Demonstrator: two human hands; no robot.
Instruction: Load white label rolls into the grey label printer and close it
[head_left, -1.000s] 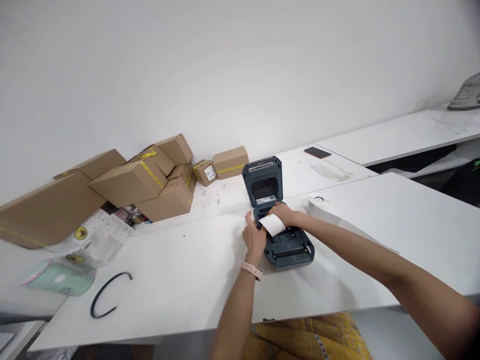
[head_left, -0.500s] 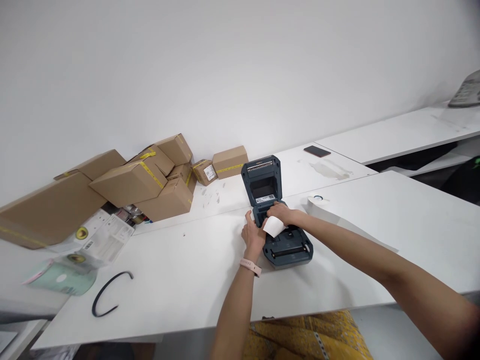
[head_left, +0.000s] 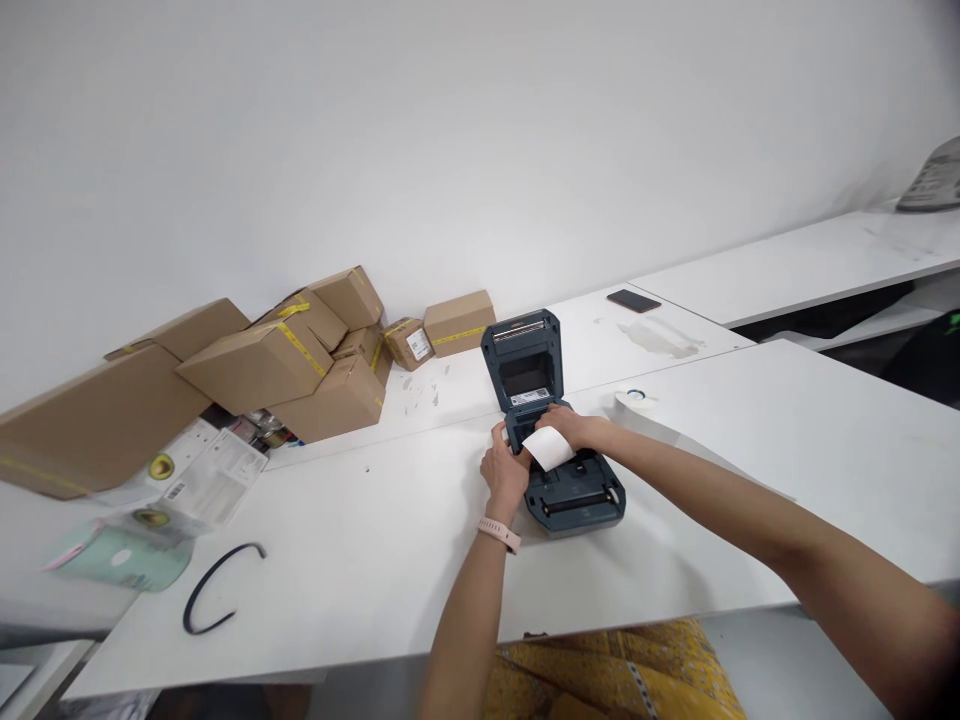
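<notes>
A dark blue-grey label printer [head_left: 576, 498] stands on the white table with its lid [head_left: 523, 360] raised. A loose end of white label paper [head_left: 548, 448] curls out over the printer bay, between my hands. My left hand [head_left: 505, 468] wraps the printer's left side, fingers along its outer edge and thumb toward the paper. Over the bay, my right hand [head_left: 568, 425] is closed by the label roll, just behind the paper. The fingertips of that hand and most of the roll are hidden.
Cardboard boxes [head_left: 326, 400] are piled at the back left. A black curved band [head_left: 199, 595], a mint-green pouch [head_left: 131, 555] and clear-wrapped packets [head_left: 214, 475] lie at the left. Behind the printer is a phone [head_left: 634, 301]; to its right, a white paper strip [head_left: 637, 402] with a blue ring.
Both hands stay at the printer. The loose paper end has shifted slightly left and its curl sits a little higher. Everything else looks the same.
</notes>
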